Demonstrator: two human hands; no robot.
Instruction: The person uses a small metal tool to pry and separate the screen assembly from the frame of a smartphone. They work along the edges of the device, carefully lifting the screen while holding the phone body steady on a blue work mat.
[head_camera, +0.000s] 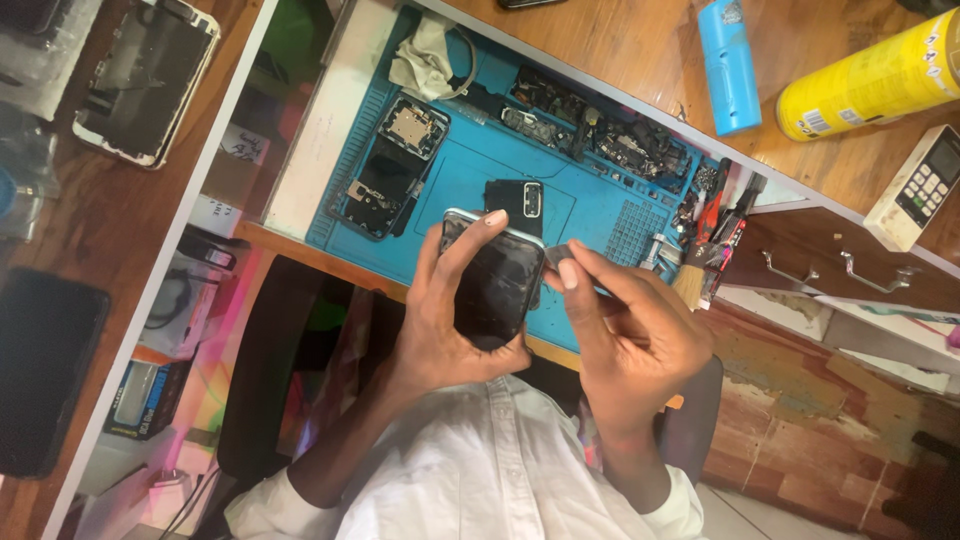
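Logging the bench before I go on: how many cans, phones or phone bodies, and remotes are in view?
Spray cans: 2, blue can, yellow can
Phones or phone bodies: 3, held phone, opened phone, screen panel
Remotes: 1, white remote
Total: 6

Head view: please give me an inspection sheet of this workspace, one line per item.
Surface: blue repair mat on a wooden desk.
Job's things: black phone held over the mat; a small flat tool at its edge.
Clutter: opened phone body, loose parts, cloth, blue bottle, yellow can, remote.
Grippers: left hand grips the phone; right hand pinches the tool.
Cables: nothing seen clearly.
Surroundings: drawers, shelf boxes.
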